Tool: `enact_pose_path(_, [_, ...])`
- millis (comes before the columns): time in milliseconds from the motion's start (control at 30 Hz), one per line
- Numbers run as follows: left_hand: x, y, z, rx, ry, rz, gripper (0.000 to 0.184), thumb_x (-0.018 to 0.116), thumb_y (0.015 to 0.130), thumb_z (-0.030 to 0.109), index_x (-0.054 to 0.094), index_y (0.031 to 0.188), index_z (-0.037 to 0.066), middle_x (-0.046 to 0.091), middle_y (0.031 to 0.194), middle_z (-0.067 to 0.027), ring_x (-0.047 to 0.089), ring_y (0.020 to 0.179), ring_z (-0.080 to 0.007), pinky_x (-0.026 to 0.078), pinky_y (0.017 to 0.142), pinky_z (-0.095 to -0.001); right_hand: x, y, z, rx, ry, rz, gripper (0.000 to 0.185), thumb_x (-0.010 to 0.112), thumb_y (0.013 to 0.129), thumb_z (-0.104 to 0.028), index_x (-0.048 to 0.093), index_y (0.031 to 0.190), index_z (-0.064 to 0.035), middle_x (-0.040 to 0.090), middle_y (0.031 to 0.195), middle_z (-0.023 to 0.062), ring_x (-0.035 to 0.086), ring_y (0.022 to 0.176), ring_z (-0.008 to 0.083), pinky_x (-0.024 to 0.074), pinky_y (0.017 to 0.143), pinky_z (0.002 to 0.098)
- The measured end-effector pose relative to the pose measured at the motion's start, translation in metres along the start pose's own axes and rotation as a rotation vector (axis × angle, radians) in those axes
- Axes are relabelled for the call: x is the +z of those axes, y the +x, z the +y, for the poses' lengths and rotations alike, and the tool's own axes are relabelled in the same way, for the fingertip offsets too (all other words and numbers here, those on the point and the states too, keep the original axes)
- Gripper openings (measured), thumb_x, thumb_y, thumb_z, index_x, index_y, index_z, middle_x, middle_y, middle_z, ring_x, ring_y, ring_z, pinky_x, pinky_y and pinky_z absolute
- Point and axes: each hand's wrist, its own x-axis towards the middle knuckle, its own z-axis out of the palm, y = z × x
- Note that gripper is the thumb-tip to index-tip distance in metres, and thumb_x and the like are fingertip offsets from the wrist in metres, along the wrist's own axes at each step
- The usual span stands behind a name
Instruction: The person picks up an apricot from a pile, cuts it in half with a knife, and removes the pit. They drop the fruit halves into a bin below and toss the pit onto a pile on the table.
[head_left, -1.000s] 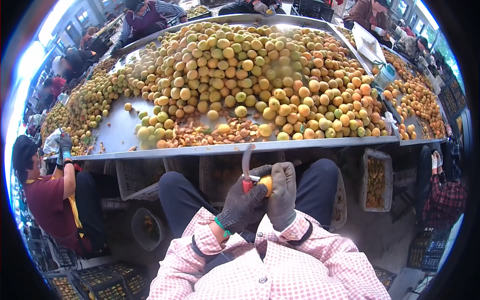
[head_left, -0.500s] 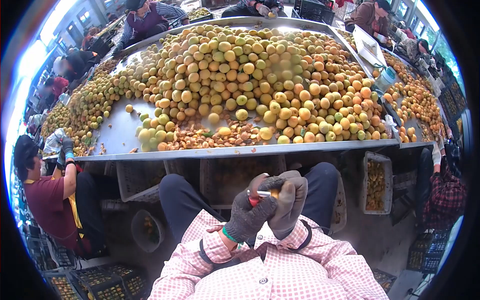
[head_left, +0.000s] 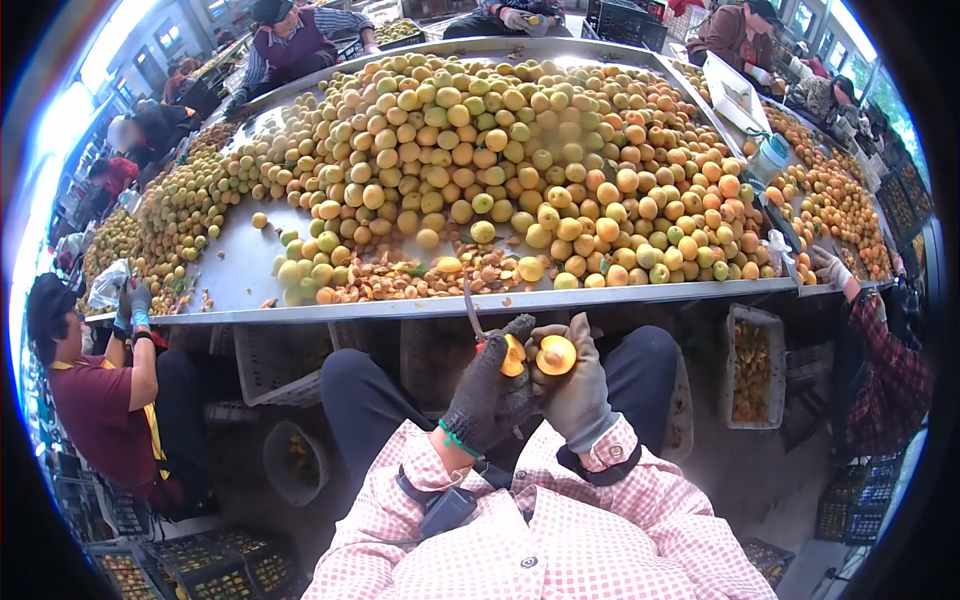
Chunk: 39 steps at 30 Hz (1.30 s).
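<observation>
Both my gloved hands are held in front of my lap, just below the near edge of the sorting table point(head_left: 620, 294). My left hand point(head_left: 482, 395), in a dark glove, grips a knife point(head_left: 471, 312) with a red handle, its curved blade pointing up. Against its fingers, the same hand holds an apricot half point(head_left: 514, 356), orange flesh showing. My right hand point(head_left: 577, 392), in a grey glove, is closed around another apricot half point(head_left: 556, 355), cut face up with the stone apparently still in it. The two halves are close together but apart.
Whole apricots point(head_left: 440, 140) are heaped over the table. Split pieces point(head_left: 420, 278) lie along its near edge. Crates point(head_left: 755, 365) and a bucket point(head_left: 295, 462) stand below. Co-workers sit to the left point(head_left: 110, 400), right point(head_left: 880, 360) and across the table.
My hands have moved apart slightly, and the apricot now shows as two open halves. The knife blade has swung upward on the left. The co-worker at right now reaches onto the table.
</observation>
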Motion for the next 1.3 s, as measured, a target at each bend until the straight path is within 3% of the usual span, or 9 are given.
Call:
enact_pose_path(100, [-0.031, 0.007, 0.007, -0.029, 0.095, -0.129, 0.054, 0.043, 0.093, 0.056, 0.040, 0.136, 0.024, 0.031, 0.057, 0.0061, 0.025, 0.039, -0.0063, 0.021, 0.037, -0.0226, -0.017, 0.009, 0.012, 0.020, 0.014, 0.069, 0.031, 0.040, 0.100, -0.032, 0.054, 0.108, -0.0052, 0.062, 0.095, 0.0090, 0.059, 0.072, 0.0171, 0.0463, 0.060, 0.0261])
enact_pose_path(233, [-0.041, 0.010, 0.012, 0.019, 0.094, -0.151, 0.052, 0.041, 0.095, 0.055, 0.040, 0.136, 0.022, 0.029, 0.056, 0.0058, 0.024, 0.038, -0.0070, 0.022, 0.037, -0.0229, -0.043, 0.019, 0.014, 0.115, -0.031, 0.018, 0.024, 0.042, 0.098, -0.012, 0.047, 0.119, -0.0019, 0.059, 0.106, 0.0133, 0.062, 0.093, 0.0215, 0.0535, 0.074, 0.0313])
enact_pose_path(467, [-0.074, 0.033, 0.011, -0.004, 0.268, -0.152, 0.052, 0.046, 0.094, 0.051, 0.041, 0.136, 0.020, 0.041, 0.062, 0.0048, 0.034, 0.040, -0.0088, 0.031, 0.040, -0.0233, -0.027, 0.010, 0.011, 0.152, 0.151, 0.066, 0.029, 0.051, 0.095, -0.010, 0.048, 0.122, -0.0027, 0.059, 0.107, 0.0127, 0.061, 0.090, 0.0203, 0.0545, 0.075, 0.0305])
enact_pose_path(533, [-0.078, 0.047, 0.008, 0.636, 1.269, 0.057, 0.054, 0.057, 0.090, 0.041, 0.044, 0.134, 0.012, 0.065, 0.082, -0.0088, 0.062, 0.057, -0.0257, 0.048, 0.052, -0.0368, -0.031, 0.004, 0.010, 0.009, -0.212, -0.010, 0.031, 0.056, 0.092, -0.008, 0.049, 0.122, -0.0027, 0.060, 0.106, 0.0116, 0.061, 0.087, 0.0177, 0.0545, 0.073, 0.0295])
enact_pose_path(667, [-0.059, 0.028, 0.029, 0.396, 1.812, 0.348, 0.064, 0.067, 0.083, 0.037, 0.041, 0.137, 0.013, 0.067, 0.094, -0.0180, 0.065, 0.089, -0.0370, 0.050, 0.074, -0.0444, -0.052, 0.000, 0.005, 0.154, -0.098, 0.059, 0.029, 0.053, 0.095, -0.014, 0.050, 0.121, -0.0019, 0.061, 0.104, 0.0108, 0.061, 0.083, 0.0161, 0.0525, 0.068, 0.0262])
enact_pose_path(833, [-0.045, 0.017, 0.034, 0.556, 1.094, -0.030, 0.029, 0.058, 0.093, 0.021, 0.059, 0.114, 0.001, 0.059, 0.075, -0.0010, 0.057, 0.064, -0.0076, 0.046, 0.058, -0.0224, -0.044, -0.009, 0.020, 0.417, -0.222, -0.019, 0.037, 0.049, 0.088, -0.011, 0.048, 0.125, -0.0048, 0.056, 0.120, 0.0117, 0.060, 0.104, 0.0215, 0.0532, 0.081, 0.0332])
enact_pose_path(933, [-0.029, -0.001, 0.046, 0.172, 0.722, -0.115, 0.022, 0.060, 0.091, 0.018, 0.061, 0.102, -0.001, 0.059, 0.072, -0.0034, 0.057, 0.064, -0.0103, 0.047, 0.057, -0.0233, -0.025, -0.018, 0.023, 0.588, -0.154, -0.193, 0.035, 0.050, 0.095, -0.021, 0.049, 0.126, -0.0054, 0.058, 0.119, 0.0136, 0.062, 0.097, 0.0238, 0.0537, 0.069, 0.0307])
enact_pose_path(1067, [-0.047, 0.004, 0.040, 0.156, 0.587, -0.229, 0.023, 0.056, 0.090, 0.008, 0.060, 0.111, -0.001, 0.062, 0.078, -0.0059, 0.059, 0.068, -0.0158, 0.049, 0.062, -0.0275, -0.022, -0.022, 0.032, 0.749, 0.114, -0.249, 0.039, 0.050, 0.096, -0.031, 0.050, 0.125, -0.0059, 0.059, 0.117, 0.0124, 0.061, 0.095, 0.0214, 0.0512, 0.067, 0.0295])
enact_pose_path(1300, [-0.040, 0.016, 0.024, 0.374, 0.296, -0.509, 0.034, 0.056, 0.093, 0.023, 0.054, 0.116, -0.002, 0.058, 0.080, -0.0093, 0.058, 0.069, -0.0205, 0.049, 0.063, -0.0339, -0.017, -0.029, 0.039, 0.404, -0.104, -0.096, 0.029, 0.064, 0.089, -0.018, 0.054, 0.113, -0.0071, 0.059, 0.105, 0.0088, 0.059, 0.088, 0.0162, 0.0500, 0.070, 0.0279])
